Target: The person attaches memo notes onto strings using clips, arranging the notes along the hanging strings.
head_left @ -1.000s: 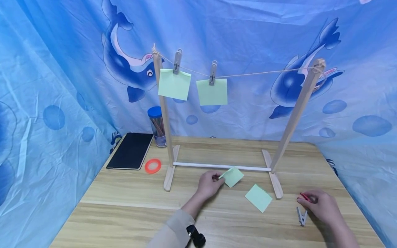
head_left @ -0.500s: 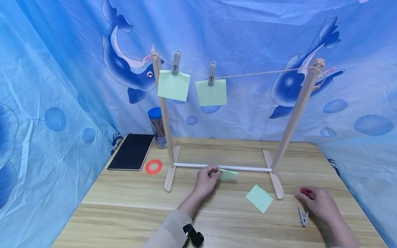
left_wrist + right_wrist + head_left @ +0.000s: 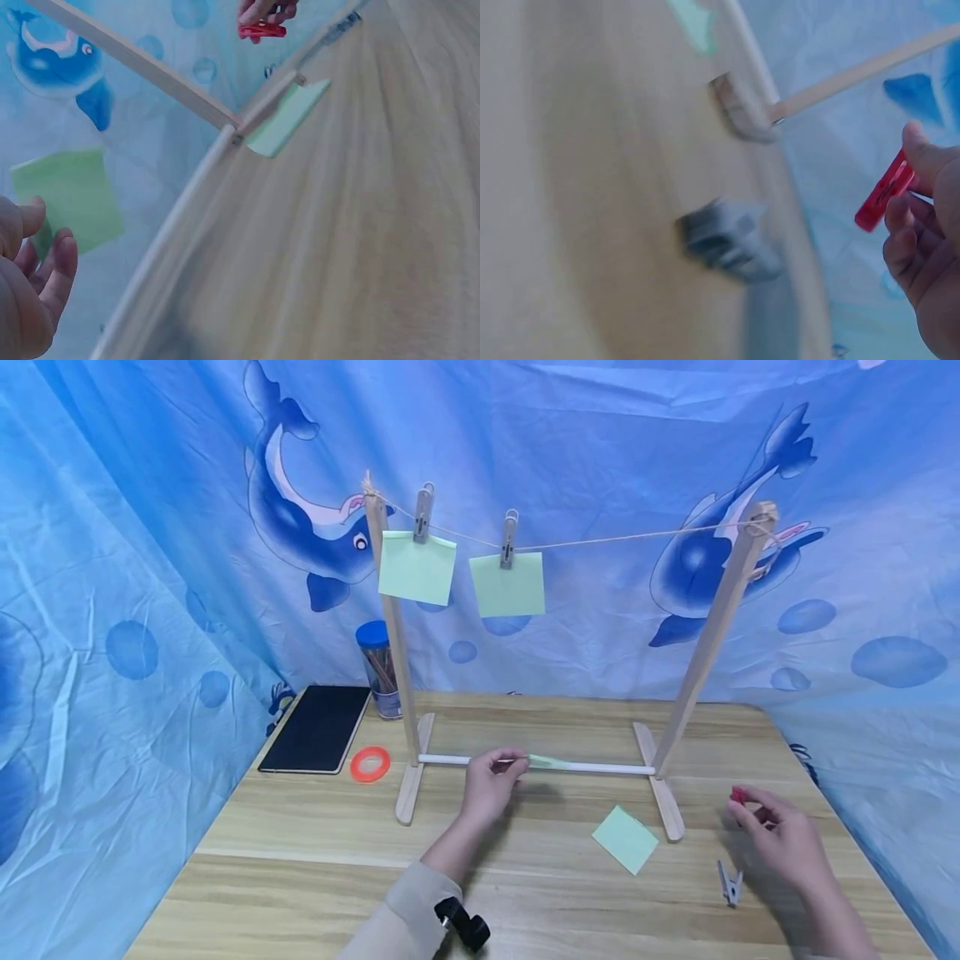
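Observation:
My left hand [image 3: 491, 785] pinches one edge of a green paper note [image 3: 71, 199] between thumb and fingers, just above the table. From the head camera that note appears nearly edge-on, in front of the white crossbar [image 3: 611, 769]. Over at the right, my right hand [image 3: 783, 835] holds a red clothespin [image 3: 886, 191] between thumb and fingers, raised off the wood. Below it a grey clothespin [image 3: 730, 885] lies on the table. Another green note [image 3: 626, 839] lies flat between the hands. Two grey clothespins hold two green notes [image 3: 417, 567] on the string [image 3: 622, 539].
Two wooden posts [image 3: 716, 610] on flat feet carry the string. To the left are a black notebook [image 3: 318, 728], an orange tape ring [image 3: 370, 764] and a blue-lidded jar [image 3: 381, 668] of sticks. A dolphin-print curtain [image 3: 592, 460] hangs behind the table.
My left hand has lifted its note and moved it slightly up and left, turning it edge-on. The right hand has risen away from the grey clothespin with the red one.

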